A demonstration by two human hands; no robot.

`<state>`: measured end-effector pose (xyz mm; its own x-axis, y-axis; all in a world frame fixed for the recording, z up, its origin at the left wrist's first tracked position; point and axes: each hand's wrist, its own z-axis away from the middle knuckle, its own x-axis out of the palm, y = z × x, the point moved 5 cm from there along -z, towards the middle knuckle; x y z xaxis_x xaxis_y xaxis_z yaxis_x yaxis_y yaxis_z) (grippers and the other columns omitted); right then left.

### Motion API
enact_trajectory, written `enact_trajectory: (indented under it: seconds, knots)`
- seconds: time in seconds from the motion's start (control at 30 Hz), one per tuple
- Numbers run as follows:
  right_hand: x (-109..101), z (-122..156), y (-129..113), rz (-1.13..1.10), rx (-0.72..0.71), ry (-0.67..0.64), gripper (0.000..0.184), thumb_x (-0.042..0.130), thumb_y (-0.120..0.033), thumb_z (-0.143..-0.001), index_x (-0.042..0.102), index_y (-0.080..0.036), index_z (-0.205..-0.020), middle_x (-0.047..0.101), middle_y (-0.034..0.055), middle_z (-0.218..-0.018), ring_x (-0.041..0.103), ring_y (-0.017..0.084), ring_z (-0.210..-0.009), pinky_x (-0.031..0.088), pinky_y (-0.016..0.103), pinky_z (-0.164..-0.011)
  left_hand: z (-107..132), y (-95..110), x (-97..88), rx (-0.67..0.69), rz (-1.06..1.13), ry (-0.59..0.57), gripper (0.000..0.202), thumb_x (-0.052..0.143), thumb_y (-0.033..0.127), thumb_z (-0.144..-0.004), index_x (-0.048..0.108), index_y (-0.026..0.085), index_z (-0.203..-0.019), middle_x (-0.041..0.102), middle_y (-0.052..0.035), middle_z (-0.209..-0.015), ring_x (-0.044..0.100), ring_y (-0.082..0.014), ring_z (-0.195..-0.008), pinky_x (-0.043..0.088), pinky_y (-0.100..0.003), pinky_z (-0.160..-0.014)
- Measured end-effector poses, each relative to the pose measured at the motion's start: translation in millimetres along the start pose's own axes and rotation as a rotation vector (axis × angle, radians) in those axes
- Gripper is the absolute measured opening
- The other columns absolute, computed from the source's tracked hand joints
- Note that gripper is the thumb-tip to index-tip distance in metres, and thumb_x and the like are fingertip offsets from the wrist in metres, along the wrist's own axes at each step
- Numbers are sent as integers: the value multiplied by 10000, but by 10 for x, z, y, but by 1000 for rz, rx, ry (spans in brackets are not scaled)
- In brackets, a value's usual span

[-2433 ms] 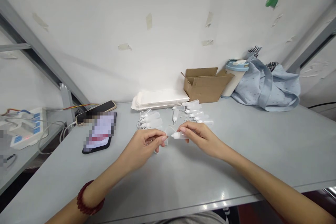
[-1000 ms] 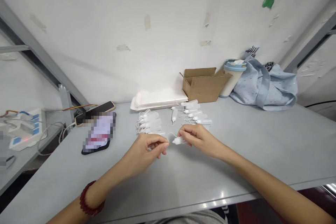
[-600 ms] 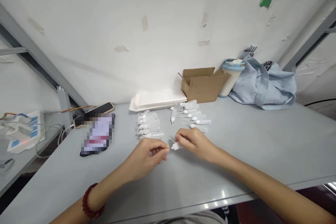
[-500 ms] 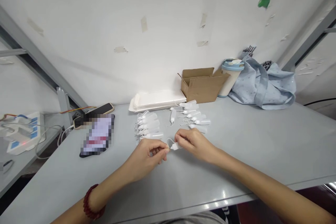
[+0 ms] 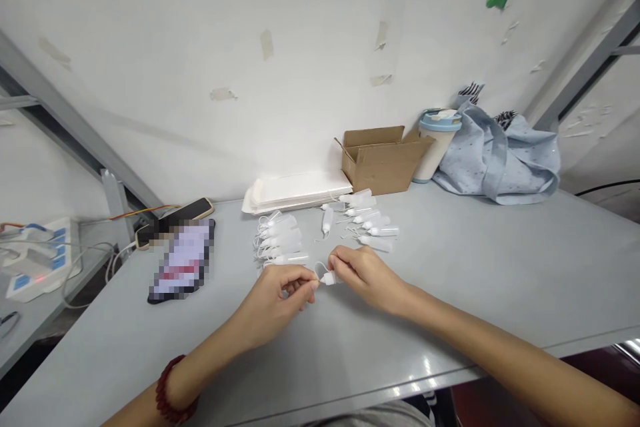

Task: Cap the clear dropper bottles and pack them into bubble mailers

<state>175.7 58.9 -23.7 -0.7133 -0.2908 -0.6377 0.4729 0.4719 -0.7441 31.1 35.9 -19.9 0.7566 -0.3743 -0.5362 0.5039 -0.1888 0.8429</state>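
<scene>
My right hand is closed round a small white plastic dropper bottle with a pointed nozzle; the palm and fingers hide most of its body. The nozzle points left, toward my left hand. There my thumb and forefinger pinch something small at the nozzle's tip, mostly hidden by the fingertips. A thin white strap loops up from the bottle's neck to those fingers. Beyond my hands lie similar bottles in a left group and a right group, with a single bottle between them.
A white flat stack and an open cardboard box stand at the wall. Right of them are a lidded cup and a light blue bag. To the left lie two phones and a power strip.
The whole view has shifted slightly. Both hands keep the same hold on the bottle and at its tip, with hardly any movement between them.
</scene>
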Motion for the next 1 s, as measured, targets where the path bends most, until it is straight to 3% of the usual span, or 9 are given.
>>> enact_trajectory:
  seconds: [0.2, 0.33, 0.57, 0.7, 0.83, 0.9, 1.0]
  knots:
    - [-20, -17, 44, -154, 127, 1, 235, 354, -194, -879, 509, -171, -704, 439, -53, -532, 414, 97, -524, 307, 216, -529, -12, 27, -53, 81, -30, 99, 148, 549, 244, -810, 663, 156, -779, 644, -11, -669, 535, -117, -567, 426, -217, -562]
    - [-43, -23, 60, -194, 131, 8, 240, 368, -220, -885, 530, -166, -716, 447, -57, -527, 413, 94, -513, 306, 218, -524, -10, 93, -97, 190, -147, 198, 93, 608, 208, -774, 673, 147, -798, 661, -19, -694, 533, -114, -582, 423, -215, -573]
    - [-58, -16, 55, -141, 123, 20, 240, 366, -219, -890, 542, -168, -733, 450, -53, -532, 421, 98, -516, 307, 223, -523, 3, 128, -121, 263, -200, 213, 132, 555, 211, -832, 670, 170, -785, 667, -24, -714, 545, -120, -600, 420, -213, -562]
    - [-52, -23, 12, -50, 28, 44, 257, 352, -216, -909, 534, -168, -734, 441, -51, -540, 415, 94, -510, 323, 224, -535, 27, 137, -95, 331, -251, 234, 151, 519, 182, -849, 661, 158, -804, 662, -37, -717, 535, -121, -598, 416, -218, -559]
    - [-107, -45, 8, 179, -193, 16, 264, 351, -282, -939, 535, -166, -791, 517, 0, -647, 463, 123, -591, 365, 251, -591, 35, 135, -125, 378, -292, 261, 167, 505, 186, -859, 657, 163, -795, 664, -41, -711, 549, -130, -611, 416, -223, -558]
    - [-200, -65, 61, 339, -272, 47, 249, 377, -332, -937, 544, -163, -865, 563, 50, -761, 502, 165, -706, 397, 284, -651, 34, 132, -208, 395, -314, 320, 165, 513, 192, -858, 657, 164, -783, 667, -38, -707, 555, -132, -616, 414, -228, -567]
    - [-365, -115, 194, 506, -279, 123, 250, 374, -337, -943, 541, -156, -984, 581, 109, -928, 519, 218, -875, 434, 322, -720, 19, 87, -430, 348, -310, 462, 153, 544, 221, -843, 657, 167, -756, 676, -29, -722, 567, -137, -635, 430, -237, -601]
